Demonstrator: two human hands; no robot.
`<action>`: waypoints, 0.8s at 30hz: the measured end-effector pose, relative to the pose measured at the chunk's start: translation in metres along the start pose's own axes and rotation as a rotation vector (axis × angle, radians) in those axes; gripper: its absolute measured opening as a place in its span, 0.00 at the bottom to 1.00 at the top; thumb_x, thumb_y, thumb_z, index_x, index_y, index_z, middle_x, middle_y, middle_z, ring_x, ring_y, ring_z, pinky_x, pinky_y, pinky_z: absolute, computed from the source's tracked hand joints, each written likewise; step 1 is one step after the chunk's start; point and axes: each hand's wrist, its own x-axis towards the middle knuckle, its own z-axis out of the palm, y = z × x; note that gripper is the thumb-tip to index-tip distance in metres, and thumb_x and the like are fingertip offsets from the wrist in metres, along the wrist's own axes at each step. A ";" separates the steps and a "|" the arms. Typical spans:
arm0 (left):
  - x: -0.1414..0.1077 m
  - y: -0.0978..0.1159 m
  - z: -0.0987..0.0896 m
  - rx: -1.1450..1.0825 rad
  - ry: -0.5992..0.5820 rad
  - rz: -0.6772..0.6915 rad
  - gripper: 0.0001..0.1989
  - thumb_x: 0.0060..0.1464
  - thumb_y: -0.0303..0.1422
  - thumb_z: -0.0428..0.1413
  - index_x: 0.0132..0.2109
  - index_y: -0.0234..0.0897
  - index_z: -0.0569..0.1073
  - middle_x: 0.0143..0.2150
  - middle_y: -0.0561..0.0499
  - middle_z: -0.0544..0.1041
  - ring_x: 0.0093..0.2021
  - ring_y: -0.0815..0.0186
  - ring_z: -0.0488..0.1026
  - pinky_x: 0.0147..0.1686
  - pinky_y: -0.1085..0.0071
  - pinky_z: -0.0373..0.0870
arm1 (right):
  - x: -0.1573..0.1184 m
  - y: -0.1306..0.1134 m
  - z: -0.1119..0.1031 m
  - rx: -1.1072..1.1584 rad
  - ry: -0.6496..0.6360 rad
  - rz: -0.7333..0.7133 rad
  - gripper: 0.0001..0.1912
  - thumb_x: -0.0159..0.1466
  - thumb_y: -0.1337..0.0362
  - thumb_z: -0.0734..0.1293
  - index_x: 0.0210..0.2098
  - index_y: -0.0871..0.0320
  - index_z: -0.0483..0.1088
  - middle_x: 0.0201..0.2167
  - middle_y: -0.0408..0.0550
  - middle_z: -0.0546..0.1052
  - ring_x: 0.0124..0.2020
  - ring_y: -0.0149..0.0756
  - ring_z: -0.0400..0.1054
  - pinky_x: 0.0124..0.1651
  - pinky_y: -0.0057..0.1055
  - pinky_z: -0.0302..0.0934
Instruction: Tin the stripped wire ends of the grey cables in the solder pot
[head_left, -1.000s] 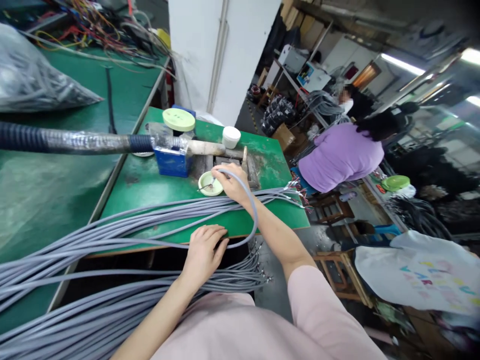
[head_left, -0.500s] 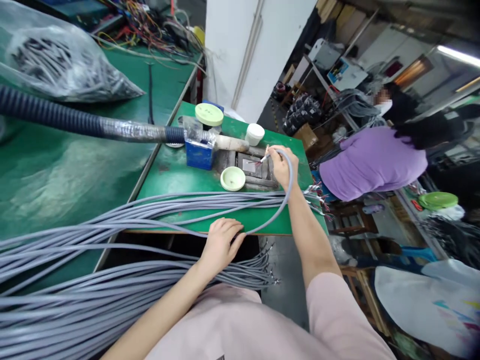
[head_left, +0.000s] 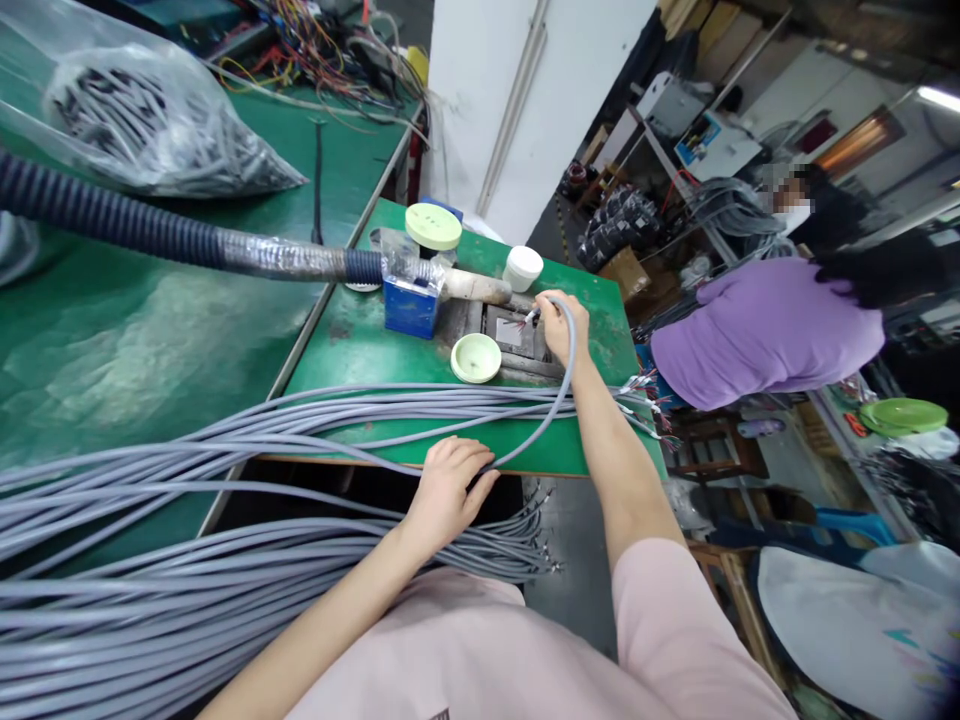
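Observation:
My right hand (head_left: 564, 328) is closed on the end of a grey cable (head_left: 564, 398). Thin coloured wires (head_left: 525, 321) fan out of that end, over a flat silvery surface (head_left: 512, 332) in a dark metal fixture (head_left: 541, 370); whether they touch it I cannot tell. The cable loops down past my right wrist to my left hand (head_left: 450, 488), whose fingers curl over it at the table's front edge. A shallow pale green dish (head_left: 475, 358) stands left of the fixture. The nozzle (head_left: 480, 286) of a ribbed hose lies just behind it.
Grey cables (head_left: 390, 400) lie across the green table (head_left: 352, 350), with another bundle (head_left: 247, 570) below its edge. A blue box (head_left: 410, 308) supports the hose (head_left: 285, 262). Behind stand a green lid (head_left: 433, 227) and white cup (head_left: 523, 268). A person in purple (head_left: 765, 330) is at right.
The view has shifted slightly, so the table sits a little farther right. My right hand and the wire ends have moved slightly left relative to the fixture. My left hand stays on the cable.

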 end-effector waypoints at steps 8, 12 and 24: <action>0.001 0.000 -0.001 -0.005 0.006 0.003 0.09 0.59 0.34 0.53 0.44 0.37 0.74 0.43 0.46 0.78 0.46 0.61 0.71 0.49 0.60 0.64 | -0.001 0.009 0.013 -0.030 -0.037 0.020 0.14 0.65 0.59 0.59 0.32 0.54 0.74 0.31 0.46 0.79 0.37 0.39 0.71 0.44 0.32 0.61; 0.001 0.001 -0.001 -0.015 0.009 -0.005 0.09 0.59 0.34 0.53 0.44 0.37 0.74 0.43 0.46 0.78 0.46 0.61 0.72 0.49 0.60 0.64 | -0.003 0.003 0.004 0.015 -0.009 0.015 0.15 0.66 0.58 0.58 0.33 0.55 0.74 0.32 0.46 0.80 0.38 0.40 0.71 0.45 0.34 0.62; 0.003 0.021 -0.011 -0.723 -0.023 -0.375 0.15 0.59 0.39 0.53 0.47 0.37 0.76 0.41 0.46 0.80 0.43 0.62 0.75 0.47 0.63 0.69 | -0.135 -0.103 -0.095 0.224 0.053 -0.343 0.20 0.64 0.63 0.64 0.54 0.39 0.67 0.47 0.43 0.78 0.48 0.43 0.71 0.49 0.48 0.66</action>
